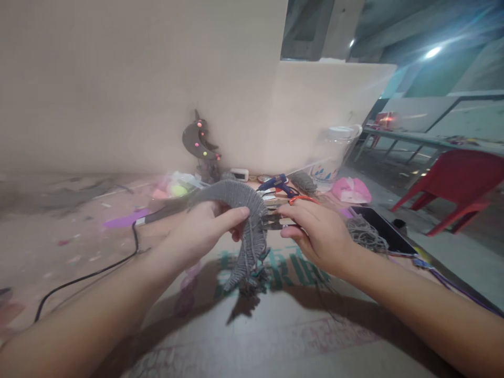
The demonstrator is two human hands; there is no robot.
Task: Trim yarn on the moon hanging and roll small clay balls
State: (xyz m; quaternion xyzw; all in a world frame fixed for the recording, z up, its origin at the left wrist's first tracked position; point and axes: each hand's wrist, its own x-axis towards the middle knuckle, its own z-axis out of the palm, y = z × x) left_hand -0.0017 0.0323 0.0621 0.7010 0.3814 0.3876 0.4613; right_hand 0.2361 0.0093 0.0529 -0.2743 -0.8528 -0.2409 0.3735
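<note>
My left hand (214,223) grips a curved crescent (252,210) wrapped in grey yarn, its thumb pressed along the upper side. Small teal-grey tufts hang from the crescent's lower end. At the crescent's right edge, my right hand (317,231) is closed in a pinch. Dark narrow pieces (273,223) stick out from those fingers toward the wrapped yarn; I cannot make out what they are. Just behind that hand shows an orange-red handle or loop (303,200). A thin loose strand dangles below the right hand.
A dark crescent with coloured balls (192,139) stands by the wall. Behind the work lie a blue glue gun (275,182) and a grey yarn bundle (304,182). Rightward are a clear jar (326,163), a pink bag (351,190), loose yarn (364,235), a tablet (384,231) and a red chair (452,184).
</note>
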